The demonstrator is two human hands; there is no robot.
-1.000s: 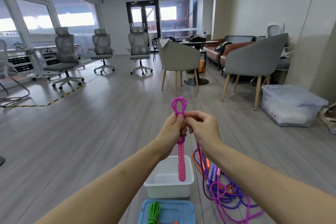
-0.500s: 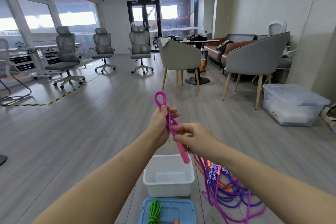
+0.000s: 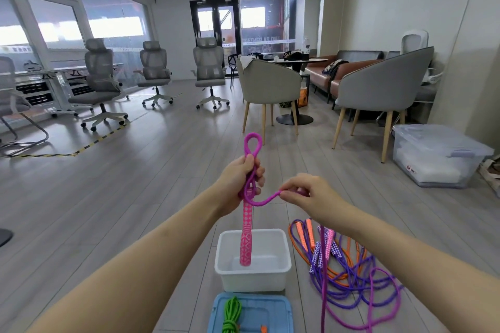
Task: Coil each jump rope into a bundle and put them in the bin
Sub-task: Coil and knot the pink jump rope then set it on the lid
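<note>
A: Left hand?
B: Fist wrapped round folded pink rope, above the white bin. Small loop poking out the top of the fist, pink handle dangling straight down toward the bin's inside. Probably held high so slack hangs free and turns stack in one place.

A: Right hand?
B: Thumb and forefinger pinching the same rope just right of the fist, short sagging span between. Looks like feeding the next turn. Rest of the cord dropping past the wrist to the floor, right of the bin.

A: Progress?
B: Early, judging by the few turns gathered and most cord loose. Bin holding nothing yet, apart from the handle tip hanging over it.

A: Other ropes?
B: Tangled pile just right of the bin: orange, purple, more pink, handles lying together near its top. Green rope already bundled, on a blue lid just in front of the bin.

A: Materials?
B: Rope round, smooth, matte, limp enough to sag. Handle slim, straight, printed pink-and-white diamond pattern. Bin rigid white plastic, rectangular, rolled rim. Lid blue plastic, ribbed.

A: Risk?
B: Loose tail likely snagging in the pile.
</note>
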